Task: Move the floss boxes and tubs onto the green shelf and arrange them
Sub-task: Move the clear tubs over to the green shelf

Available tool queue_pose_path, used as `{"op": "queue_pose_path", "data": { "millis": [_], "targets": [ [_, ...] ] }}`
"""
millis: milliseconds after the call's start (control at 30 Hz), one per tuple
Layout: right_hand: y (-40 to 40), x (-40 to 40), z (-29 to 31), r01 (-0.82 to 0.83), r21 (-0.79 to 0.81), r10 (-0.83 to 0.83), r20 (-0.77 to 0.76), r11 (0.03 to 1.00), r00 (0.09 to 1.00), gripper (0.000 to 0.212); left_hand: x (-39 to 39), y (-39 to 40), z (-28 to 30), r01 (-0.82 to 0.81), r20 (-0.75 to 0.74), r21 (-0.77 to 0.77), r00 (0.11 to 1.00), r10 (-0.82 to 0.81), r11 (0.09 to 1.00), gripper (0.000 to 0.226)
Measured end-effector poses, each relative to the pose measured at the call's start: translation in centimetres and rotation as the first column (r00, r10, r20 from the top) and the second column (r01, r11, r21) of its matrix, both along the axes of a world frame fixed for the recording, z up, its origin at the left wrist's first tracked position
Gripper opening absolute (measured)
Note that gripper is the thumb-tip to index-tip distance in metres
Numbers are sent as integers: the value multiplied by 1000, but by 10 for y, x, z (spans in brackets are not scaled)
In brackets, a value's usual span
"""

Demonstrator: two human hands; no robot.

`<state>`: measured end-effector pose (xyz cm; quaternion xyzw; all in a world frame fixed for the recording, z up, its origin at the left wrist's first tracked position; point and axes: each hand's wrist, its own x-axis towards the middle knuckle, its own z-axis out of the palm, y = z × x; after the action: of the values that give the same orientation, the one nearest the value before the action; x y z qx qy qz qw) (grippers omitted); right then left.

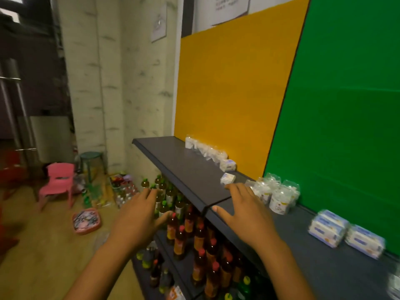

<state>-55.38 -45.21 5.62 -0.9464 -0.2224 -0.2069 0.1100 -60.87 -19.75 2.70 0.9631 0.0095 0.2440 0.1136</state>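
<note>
Blurring at right, wipe packs (329,229) show no readable labels.

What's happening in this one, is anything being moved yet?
Not yet. A person reaches both hands toward the shelf, holding nothing: the left hand hovers open over the bottles below, the right hand lies open at the shelf's front edge. Two small floss boxes and a row of clear packs sit before the yellow panel; tubs already stand before the green panel.

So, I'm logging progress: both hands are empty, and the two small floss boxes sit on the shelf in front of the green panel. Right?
Not quite. In the head view both the left hand and the right hand are empty, but the two small floss boxes sit before the yellow panel, not the green one.
</note>
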Motion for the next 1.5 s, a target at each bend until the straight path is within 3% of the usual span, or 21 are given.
{"op": "queue_pose_path", "data": {
  "millis": [367,900,1500],
  "targets": [
    [93,127,-5,-58,50,58,6,997,998,64,106,89,11,-72,6,74,997,71,995,63],
    [208,288,-20,-84,22,86,-87,996,992,64,262,200,-7,-73,-12,-7,997,73,997,62],
    [346,438,-16,220,53,-215,-98,974,972,62,470,348,-1,189,-35,-61,981,-192,980,60]
  ]
}}
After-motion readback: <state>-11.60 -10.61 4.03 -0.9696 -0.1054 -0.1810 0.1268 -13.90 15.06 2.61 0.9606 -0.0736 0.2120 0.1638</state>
